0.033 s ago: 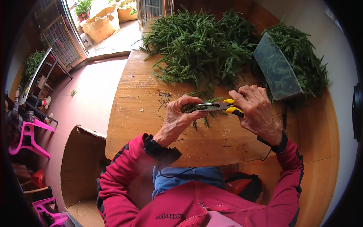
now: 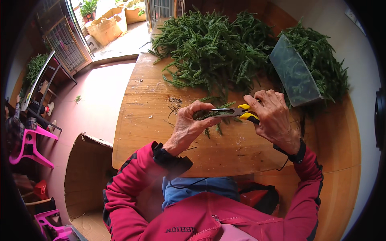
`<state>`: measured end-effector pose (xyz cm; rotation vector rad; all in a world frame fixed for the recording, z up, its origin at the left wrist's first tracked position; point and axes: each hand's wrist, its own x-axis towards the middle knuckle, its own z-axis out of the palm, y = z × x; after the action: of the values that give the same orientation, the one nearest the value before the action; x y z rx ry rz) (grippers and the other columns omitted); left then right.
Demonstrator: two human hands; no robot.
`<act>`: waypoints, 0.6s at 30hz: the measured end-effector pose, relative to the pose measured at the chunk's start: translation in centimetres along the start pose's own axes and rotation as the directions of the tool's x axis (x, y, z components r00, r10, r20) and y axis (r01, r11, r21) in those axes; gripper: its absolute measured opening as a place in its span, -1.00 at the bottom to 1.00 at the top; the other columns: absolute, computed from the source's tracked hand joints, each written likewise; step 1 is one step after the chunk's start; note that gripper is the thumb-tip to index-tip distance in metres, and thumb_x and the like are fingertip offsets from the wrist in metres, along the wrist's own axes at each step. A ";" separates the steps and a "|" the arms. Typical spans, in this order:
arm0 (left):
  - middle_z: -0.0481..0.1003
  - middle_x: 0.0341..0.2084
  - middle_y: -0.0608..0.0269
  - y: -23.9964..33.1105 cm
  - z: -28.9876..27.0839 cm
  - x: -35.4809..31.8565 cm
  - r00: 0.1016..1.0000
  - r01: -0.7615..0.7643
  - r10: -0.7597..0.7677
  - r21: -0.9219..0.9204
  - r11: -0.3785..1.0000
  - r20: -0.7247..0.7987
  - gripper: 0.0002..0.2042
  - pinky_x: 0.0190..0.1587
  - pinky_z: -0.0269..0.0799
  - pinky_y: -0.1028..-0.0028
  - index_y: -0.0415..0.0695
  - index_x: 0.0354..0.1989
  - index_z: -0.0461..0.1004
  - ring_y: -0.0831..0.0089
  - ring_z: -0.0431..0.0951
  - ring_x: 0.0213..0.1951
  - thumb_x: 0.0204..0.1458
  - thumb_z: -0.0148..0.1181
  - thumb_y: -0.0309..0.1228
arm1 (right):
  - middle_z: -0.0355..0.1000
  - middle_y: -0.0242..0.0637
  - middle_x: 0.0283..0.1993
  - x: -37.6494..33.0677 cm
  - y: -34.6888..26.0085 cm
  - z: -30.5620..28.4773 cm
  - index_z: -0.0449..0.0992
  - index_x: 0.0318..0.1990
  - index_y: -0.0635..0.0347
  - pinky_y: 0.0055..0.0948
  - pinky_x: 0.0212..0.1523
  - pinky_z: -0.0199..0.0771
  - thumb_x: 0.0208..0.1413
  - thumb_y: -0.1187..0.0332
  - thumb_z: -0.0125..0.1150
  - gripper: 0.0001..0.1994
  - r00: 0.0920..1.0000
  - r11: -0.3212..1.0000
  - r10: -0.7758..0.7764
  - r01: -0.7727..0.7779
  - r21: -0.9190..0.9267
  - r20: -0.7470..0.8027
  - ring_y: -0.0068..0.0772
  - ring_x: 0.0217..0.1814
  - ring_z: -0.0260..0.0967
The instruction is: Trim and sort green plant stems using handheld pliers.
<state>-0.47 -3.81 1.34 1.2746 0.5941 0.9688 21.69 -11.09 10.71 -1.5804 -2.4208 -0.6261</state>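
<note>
— What's largest?
— The wooden worktop point(image 2: 138, 132) across the centre, then the crimson jacket point(image 2: 257, 221) at the bottom and heaped green foliage point(image 2: 209, 48) at top centre.
— And the hands?
— Mid-frame: the right hand point(image 2: 271, 114) curls its fingers around yellow-handled pliers point(image 2: 233, 113); the left hand point(image 2: 187, 126), fingers nearly together, pinches a green sprig point(image 2: 205, 115) at their nose.
— Any writing?
— Dark lettering point(image 2: 180, 230) on the jacket, lower centre.
</note>
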 end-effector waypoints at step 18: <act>0.56 -0.40 0.34 0.2 0.2 -0.2 0.997 0.068 -0.070 -0.112 0.991 -0.016 -0.75 -0.26 0.45 0.63 -0.26 -0.19 0.53 0.67 0.50 -0.34 -0.07 0.37 -0.54 | 0.33 -0.26 -0.18 0.0 -0.6 0.4 0.45 0.07 0.17 -0.21 -0.09 0.20 -0.29 0.46 0.36 -0.40 1.000 1.000 0.001 0.000 -0.009 0.022 -0.20 -0.14 0.30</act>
<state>-0.48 -4.08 1.58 1.1396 0.5877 0.9448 21.23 -11.11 10.16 -1.5999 -2.4366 -0.6234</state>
